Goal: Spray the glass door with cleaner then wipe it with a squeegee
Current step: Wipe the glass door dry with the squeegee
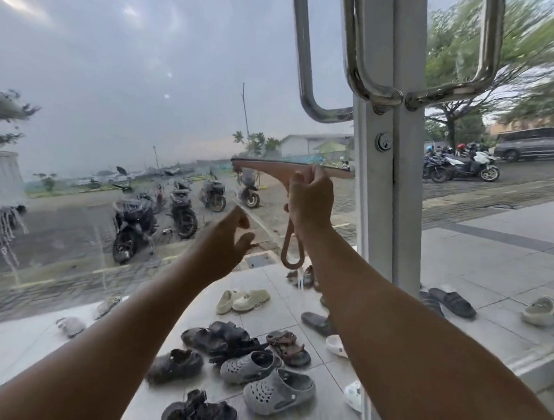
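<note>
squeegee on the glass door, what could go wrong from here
The right hand grips the squeegee just below the blade, with the loop handle dangling, so pressure may be uneven and leave streaks. The blade's right end sits close to the door frame and could bump it. The wet, fogged glass on the left may drip back onto wiped areas.

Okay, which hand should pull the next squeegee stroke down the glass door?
Right. The right hand already grips the pink squeegee by its handle, blade level against the wet glass door. The left hand is empty, fingers loosely open beside it.
</note>
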